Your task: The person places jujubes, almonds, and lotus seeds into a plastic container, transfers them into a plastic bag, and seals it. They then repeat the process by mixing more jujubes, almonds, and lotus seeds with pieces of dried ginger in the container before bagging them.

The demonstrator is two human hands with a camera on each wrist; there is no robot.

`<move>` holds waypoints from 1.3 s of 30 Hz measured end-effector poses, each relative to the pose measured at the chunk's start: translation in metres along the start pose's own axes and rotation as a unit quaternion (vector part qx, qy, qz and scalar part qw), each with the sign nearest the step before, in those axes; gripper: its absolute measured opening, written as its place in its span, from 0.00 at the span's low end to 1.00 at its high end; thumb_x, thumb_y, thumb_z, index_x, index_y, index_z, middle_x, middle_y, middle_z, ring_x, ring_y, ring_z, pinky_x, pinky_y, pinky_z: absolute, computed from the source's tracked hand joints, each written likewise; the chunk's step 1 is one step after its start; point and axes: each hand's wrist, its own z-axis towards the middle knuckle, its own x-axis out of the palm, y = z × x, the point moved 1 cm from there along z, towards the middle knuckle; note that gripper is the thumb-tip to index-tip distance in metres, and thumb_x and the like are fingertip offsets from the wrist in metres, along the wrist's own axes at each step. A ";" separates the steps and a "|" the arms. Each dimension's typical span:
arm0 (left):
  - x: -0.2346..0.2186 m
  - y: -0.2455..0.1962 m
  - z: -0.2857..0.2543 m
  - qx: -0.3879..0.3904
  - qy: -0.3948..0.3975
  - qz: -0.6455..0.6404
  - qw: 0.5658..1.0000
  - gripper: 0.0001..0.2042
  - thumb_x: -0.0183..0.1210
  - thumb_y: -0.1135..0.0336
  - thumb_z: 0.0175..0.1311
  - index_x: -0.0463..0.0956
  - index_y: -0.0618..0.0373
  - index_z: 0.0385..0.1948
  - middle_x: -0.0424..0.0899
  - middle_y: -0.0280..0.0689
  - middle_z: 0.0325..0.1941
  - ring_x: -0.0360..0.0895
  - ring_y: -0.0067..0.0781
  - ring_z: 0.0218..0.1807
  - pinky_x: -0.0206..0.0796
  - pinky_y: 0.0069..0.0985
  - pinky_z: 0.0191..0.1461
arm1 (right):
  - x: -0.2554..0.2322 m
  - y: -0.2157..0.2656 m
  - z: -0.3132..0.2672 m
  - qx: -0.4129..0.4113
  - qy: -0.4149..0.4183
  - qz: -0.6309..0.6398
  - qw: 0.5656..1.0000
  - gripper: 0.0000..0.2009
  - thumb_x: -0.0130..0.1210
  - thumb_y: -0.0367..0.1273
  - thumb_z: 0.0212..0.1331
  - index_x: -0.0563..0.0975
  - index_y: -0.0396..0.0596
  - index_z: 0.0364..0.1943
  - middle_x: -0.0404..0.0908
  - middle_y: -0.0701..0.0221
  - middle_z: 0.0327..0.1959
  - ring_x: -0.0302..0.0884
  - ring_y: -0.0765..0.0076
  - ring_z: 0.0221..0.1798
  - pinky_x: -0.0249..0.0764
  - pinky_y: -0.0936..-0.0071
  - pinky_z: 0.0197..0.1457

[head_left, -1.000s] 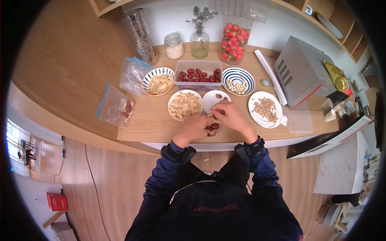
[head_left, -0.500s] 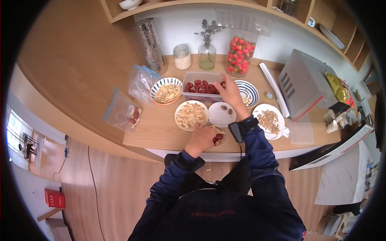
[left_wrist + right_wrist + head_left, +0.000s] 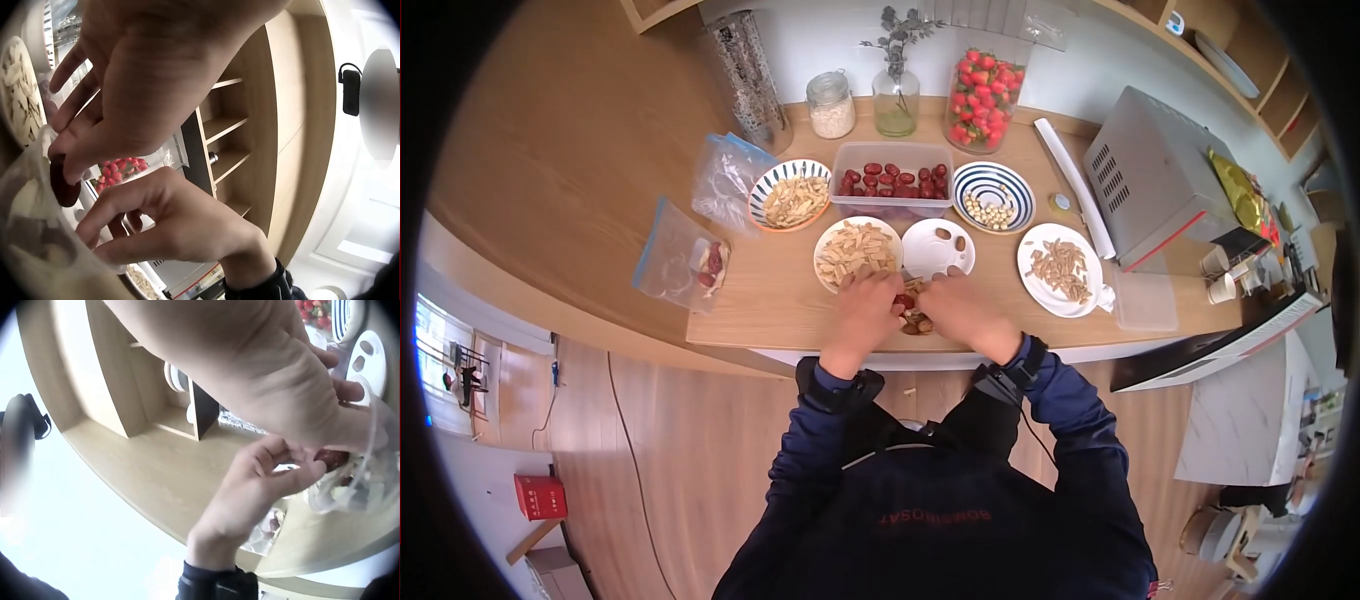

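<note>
A clear plastic bag [image 3: 25,187], with red dates and pale pieces inside, stands at the counter's front edge between both hands. My left hand [image 3: 862,310] pinches a dark red date [image 3: 64,182] at the bag's mouth, between thumb and fingers. On the other side, my right hand [image 3: 968,312] grips the bag's rim, some fingertips hidden behind the plastic. Just beyond the hands are a white plate [image 3: 925,264] with two brown oval pieces and a plate [image 3: 820,262] of pale slices. Behind these is a plastic box [image 3: 890,207] of red dates.
A striped bowl [image 3: 755,205] of pale strips and a blue-ringed bowl [image 3: 1025,205] of small cream pieces flank the box. A plate [image 3: 1090,262] of light brown pieces lies right. A filled zip bag [image 3: 665,255] lies left. Jars, a vase [image 3: 896,105] and an oven [image 3: 1155,180] stand behind.
My right hand reached forward into the date box half a second ago, then came back to the bag. A red date is now in my left hand's fingers. The left hand has stayed by the bag.
</note>
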 end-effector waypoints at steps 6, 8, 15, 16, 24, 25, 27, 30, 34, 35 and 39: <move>0.003 0.002 -0.007 0.010 -0.019 0.017 1.000 0.08 0.64 0.71 0.53 0.79 0.53 0.35 0.84 0.37 0.38 0.77 0.43 0.51 0.66 0.41 0.55 | 0.022 0.002 0.010 0.016 -0.078 -0.020 0.997 0.09 0.66 0.31 0.48 0.84 0.51 0.35 0.86 0.69 0.38 0.84 0.62 0.45 0.73 0.62 0.51; 0.005 0.004 -0.008 0.011 -0.028 0.011 0.999 0.09 0.64 0.71 0.53 0.79 0.53 0.36 0.84 0.37 0.39 0.78 0.43 0.51 0.66 0.41 0.55 | 0.026 -0.001 0.013 0.011 -0.069 -0.011 0.998 0.11 0.67 0.31 0.46 0.83 0.51 0.36 0.86 0.69 0.39 0.83 0.61 0.45 0.74 0.64 0.49; -0.006 0.006 -0.009 0.019 -0.050 -0.063 0.997 0.09 0.67 0.71 0.55 0.81 0.53 0.38 0.85 0.37 0.39 0.79 0.45 0.50 0.69 0.42 0.54 | 0.011 -0.013 0.006 0.010 -0.080 0.110 0.991 0.12 0.67 0.30 0.46 0.82 0.46 0.36 0.85 0.66 0.39 0.83 0.59 0.44 0.76 0.61 0.48; -0.009 0.007 -0.008 0.012 -0.062 -0.084 0.995 0.10 0.67 0.71 0.56 0.81 0.54 0.39 0.86 0.38 0.39 0.80 0.46 0.48 0.70 0.41 0.53 | 0.000 -0.014 0.002 0.019 -0.095 0.170 0.981 0.12 0.67 0.29 0.47 0.81 0.45 0.37 0.85 0.66 0.38 0.84 0.61 0.43 0.77 0.63 0.47; -0.046 0.007 0.061 0.009 -0.256 -0.195 0.947 0.09 0.69 0.67 0.57 0.82 0.55 0.38 0.83 0.42 0.34 0.80 0.49 0.44 0.71 0.43 0.48 | 0.008 -0.025 -0.015 0.171 -0.274 0.653 0.685 0.08 0.63 0.25 0.61 0.78 0.42 0.43 0.83 0.74 0.35 0.78 0.83 0.33 0.73 0.82 0.38; -0.049 0.010 0.077 0.014 -0.285 -0.140 0.948 0.09 0.69 0.68 0.56 0.82 0.55 0.37 0.83 0.42 0.34 0.81 0.49 0.44 0.72 0.43 0.47 | 0.010 -0.021 -0.016 0.175 -0.284 0.658 0.675 0.08 0.63 0.24 0.61 0.78 0.42 0.43 0.83 0.74 0.35 0.78 0.84 0.34 0.73 0.82 0.39; -0.051 0.014 0.100 0.024 -0.339 -0.026 0.940 0.09 0.68 0.69 0.56 0.82 0.56 0.37 0.83 0.43 0.35 0.81 0.50 0.42 0.72 0.44 0.46 | 0.009 -0.015 -0.018 0.185 -0.302 0.660 0.663 0.08 0.63 0.24 0.62 0.78 0.42 0.43 0.83 0.75 0.35 0.78 0.85 0.35 0.73 0.83 0.39; -0.051 0.012 0.092 0.046 -0.334 -0.026 0.941 0.10 0.68 0.69 0.55 0.82 0.57 0.37 0.84 0.44 0.38 0.82 0.51 0.40 0.73 0.45 0.44 | -0.006 -0.020 -0.014 0.177 -0.354 0.633 0.665 0.08 0.63 0.24 0.62 0.78 0.42 0.43 0.83 0.74 0.35 0.78 0.84 0.35 0.73 0.83 0.39; -0.025 0.007 0.039 -0.044 -0.131 -0.027 0.990 0.11 0.68 0.68 0.54 0.82 0.57 0.38 0.84 0.44 0.42 0.84 0.50 0.42 0.75 0.44 0.44 | -0.038 -0.046 0.019 0.234 -0.405 0.509 0.722 0.09 0.65 0.30 0.62 0.78 0.41 0.40 0.83 0.72 0.29 0.79 0.80 0.32 0.76 0.78 0.38; -0.021 0.002 0.024 -0.057 -0.118 -0.026 0.991 0.11 0.68 0.67 0.54 0.82 0.57 0.38 0.84 0.44 0.42 0.84 0.50 0.42 0.75 0.43 0.44 | -0.054 -0.054 0.028 0.264 -0.378 0.458 0.760 0.10 0.66 0.31 0.60 0.79 0.41 0.40 0.83 0.67 0.28 0.81 0.74 0.31 0.77 0.75 0.38; -0.001 0.009 -0.002 -0.134 -0.086 -0.047 0.986 0.12 0.68 0.65 0.56 0.81 0.55 0.41 0.86 0.45 0.40 0.85 0.49 0.42 0.76 0.43 0.43 | -0.047 -0.072 0.065 0.187 -0.417 0.290 0.841 0.11 0.65 0.32 0.56 0.78 0.44 0.41 0.84 0.62 0.33 0.83 0.51 0.38 0.78 0.57 0.42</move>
